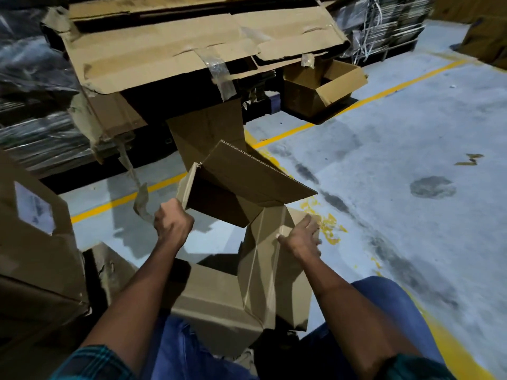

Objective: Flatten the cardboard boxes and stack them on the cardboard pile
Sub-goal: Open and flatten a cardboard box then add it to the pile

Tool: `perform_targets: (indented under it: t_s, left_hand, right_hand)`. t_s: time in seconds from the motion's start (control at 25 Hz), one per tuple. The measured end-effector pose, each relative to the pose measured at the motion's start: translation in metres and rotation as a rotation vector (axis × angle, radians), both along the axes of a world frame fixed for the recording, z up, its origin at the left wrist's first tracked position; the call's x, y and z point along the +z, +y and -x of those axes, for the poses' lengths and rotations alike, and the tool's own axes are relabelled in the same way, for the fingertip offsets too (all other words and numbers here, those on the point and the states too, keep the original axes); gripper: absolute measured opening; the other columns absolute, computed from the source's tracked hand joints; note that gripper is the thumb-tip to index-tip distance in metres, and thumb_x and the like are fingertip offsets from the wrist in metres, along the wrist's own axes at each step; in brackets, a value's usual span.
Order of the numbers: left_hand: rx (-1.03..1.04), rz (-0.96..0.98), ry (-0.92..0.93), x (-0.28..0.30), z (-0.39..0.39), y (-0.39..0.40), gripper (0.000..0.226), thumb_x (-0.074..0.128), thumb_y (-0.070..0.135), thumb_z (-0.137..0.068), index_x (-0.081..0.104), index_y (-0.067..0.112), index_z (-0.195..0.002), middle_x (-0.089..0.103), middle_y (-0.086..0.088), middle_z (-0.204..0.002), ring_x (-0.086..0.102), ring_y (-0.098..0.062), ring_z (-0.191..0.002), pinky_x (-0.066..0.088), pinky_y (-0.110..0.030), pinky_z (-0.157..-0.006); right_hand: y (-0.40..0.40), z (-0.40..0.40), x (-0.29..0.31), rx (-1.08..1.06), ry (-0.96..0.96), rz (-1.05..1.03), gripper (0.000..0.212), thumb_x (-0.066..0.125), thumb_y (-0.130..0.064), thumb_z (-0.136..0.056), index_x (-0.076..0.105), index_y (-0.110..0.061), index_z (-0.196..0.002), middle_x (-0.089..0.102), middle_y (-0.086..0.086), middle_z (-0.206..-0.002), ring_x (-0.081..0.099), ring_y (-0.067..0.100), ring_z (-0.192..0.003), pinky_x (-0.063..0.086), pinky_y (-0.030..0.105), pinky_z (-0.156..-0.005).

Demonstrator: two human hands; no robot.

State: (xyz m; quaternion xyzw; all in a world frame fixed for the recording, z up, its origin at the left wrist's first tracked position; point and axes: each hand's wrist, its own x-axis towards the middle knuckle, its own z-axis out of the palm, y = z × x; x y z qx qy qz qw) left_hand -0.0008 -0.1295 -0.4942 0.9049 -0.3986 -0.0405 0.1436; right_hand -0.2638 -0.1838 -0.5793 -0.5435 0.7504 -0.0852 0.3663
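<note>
A brown cardboard box (247, 185) is held up in front of me, partly collapsed, its flaps splayed. My left hand (172, 219) grips the box's left flap edge with curled fingers. My right hand (301, 238) lies on the lower right panel, fingers fairly straight, thumb hooked over a fold. The cardboard pile (192, 45) of flattened, taped sheets sits raised straight ahead. A second open box (219, 303) rests against my knees below the held one.
An open small box (321, 86) stands on the floor at the pile's right end. Tall cartons (35, 242) crowd the left side. Wrapped pallets (27, 78) stand far left. Grey floor (411, 133) with yellow lines spreads to the right.
</note>
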Motion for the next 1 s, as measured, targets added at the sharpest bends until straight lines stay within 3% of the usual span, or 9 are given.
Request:
perform_targets:
  t_s: [0.08, 0.16, 0.28, 0.44, 0.68, 0.76, 0.84, 0.92, 1.0]
  left_hand:
    - [0.028, 0.012, 0.002, 0.000, -0.007, 0.000, 0.012, 0.065, 0.006, -0.083, 0.065, -0.002, -0.093, 0.064, -0.022, -0.088, 0.064, -0.044, -0.087, 0.050, -0.038, -0.065]
    - [0.052, 0.032, 0.032, 0.000, -0.010, 0.000, 0.011, 0.066, 0.007, -0.083, 0.065, -0.001, -0.090, 0.062, -0.020, -0.085, 0.064, -0.044, -0.086, 0.048, -0.036, -0.064]
    - [0.036, 0.082, 0.080, -0.001, -0.011, -0.001, 0.017, 0.066, 0.017, -0.081, 0.067, 0.001, -0.085, 0.061, -0.015, -0.074, 0.064, -0.040, -0.078, 0.047, -0.032, -0.061]
    - [-0.083, 0.247, 0.222, -0.003, -0.018, -0.002, 0.064, 0.055, 0.065, -0.079, 0.071, 0.004, -0.074, 0.063, -0.017, -0.061, 0.065, -0.032, -0.065, 0.051, -0.037, -0.058]
    - [-0.166, 0.528, 0.496, -0.020, -0.045, 0.015, 0.047, 0.067, 0.036, -0.092, 0.059, 0.009, -0.130, 0.063, -0.015, -0.126, 0.060, -0.029, -0.117, 0.047, -0.033, -0.092]
    - [-0.028, 0.492, 0.575, -0.032, -0.055, 0.021, 0.078, 0.074, 0.057, -0.078, 0.049, 0.014, -0.138, 0.055, -0.016, -0.135, 0.056, -0.032, -0.121, 0.048, -0.039, -0.097]
    - [0.137, 0.379, 0.576, -0.047, -0.066, 0.025, 0.113, 0.071, 0.082, -0.058, 0.037, 0.020, -0.146, 0.045, -0.018, -0.143, 0.051, -0.038, -0.125, 0.045, -0.052, -0.103]
    - [0.198, 0.310, 0.601, -0.058, -0.074, 0.031, 0.120, 0.068, 0.093, -0.044, 0.040, 0.028, -0.141, 0.052, -0.012, -0.137, 0.053, -0.038, -0.122, 0.041, -0.062, -0.103]
    - [0.252, 0.314, 0.649, -0.059, -0.070, 0.036, 0.097, 0.070, 0.093, -0.041, 0.063, 0.025, -0.110, 0.069, 0.000, -0.105, 0.064, -0.031, -0.102, 0.049, -0.053, -0.093]
  right_hand:
    - [-0.020, 0.002, -0.001, 0.090, -0.025, 0.140, 0.105, 0.079, -0.053, -0.076, 0.014, -0.031, -0.155, 0.005, 0.002, -0.165, 0.014, 0.045, -0.146, 0.027, 0.063, -0.111]
    - [-0.041, 0.002, 0.004, 0.199, -0.015, 0.207, 0.089, 0.075, -0.070, -0.065, 0.043, -0.037, -0.140, 0.032, -0.002, -0.155, 0.020, 0.044, -0.143, 0.028, 0.067, -0.107]
    - [-0.059, 0.005, 0.002, 0.240, -0.222, 0.368, 0.042, 0.072, -0.063, -0.073, 0.065, -0.034, -0.102, 0.064, -0.012, -0.101, 0.054, 0.022, -0.109, 0.040, 0.055, -0.098]
    - [-0.060, 0.013, 0.015, 0.329, -0.213, 0.402, 0.018, 0.063, -0.046, -0.089, 0.067, -0.033, -0.100, 0.067, -0.013, -0.087, 0.062, 0.016, -0.097, 0.043, 0.049, -0.100]
    - [-0.081, 0.035, 0.027, 0.272, -0.240, 0.530, 0.022, 0.063, -0.043, -0.083, 0.063, -0.023, -0.093, 0.069, 0.000, -0.089, 0.065, 0.029, -0.093, 0.053, 0.047, -0.081]
    - [-0.078, 0.041, 0.030, 0.286, -0.286, 0.520, 0.019, 0.066, -0.042, -0.083, 0.066, -0.026, -0.094, 0.070, 0.001, -0.095, 0.064, 0.028, -0.095, 0.052, 0.045, -0.081]
    - [-0.076, 0.044, 0.034, 0.372, -0.243, 0.526, 0.019, 0.059, -0.044, -0.071, 0.052, -0.027, -0.073, 0.057, -0.001, -0.074, 0.055, 0.030, -0.076, 0.042, 0.040, -0.064]
    - [-0.078, 0.045, 0.034, 0.410, -0.180, 0.504, 0.018, 0.053, -0.037, -0.060, 0.043, -0.027, -0.070, 0.048, -0.004, -0.066, 0.047, 0.027, -0.069, 0.029, 0.035, -0.058]
    - [-0.078, 0.043, 0.033, 0.433, -0.129, 0.482, 0.023, 0.055, -0.046, -0.060, 0.045, -0.031, -0.072, 0.049, -0.005, -0.064, 0.049, 0.026, -0.069, 0.031, 0.034, -0.059]
